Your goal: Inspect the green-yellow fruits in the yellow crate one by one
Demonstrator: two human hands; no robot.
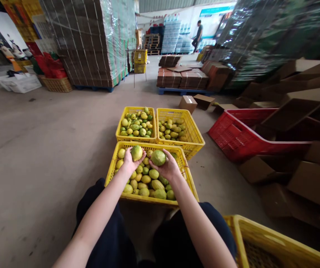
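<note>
A yellow-green fruit (137, 153) rests in my left hand (130, 162), its fingers curled around the underside. My right hand (170, 167) holds a greener fruit (158, 158), with the thumb and fingers around its right side and bottom. Both hands are above the near yellow crate (186, 169), which is full of yellow and green fruits (146, 179). The two held fruits are a small gap apart.
Behind stand a crate of small mixed fruits (121, 139) and a partly filled yellow crate (195, 128). A red crate (229, 137) and cardboard boxes (313, 182) lie right. Another yellow crate (285, 243) is at lower right. A person (198, 35) is far back.
</note>
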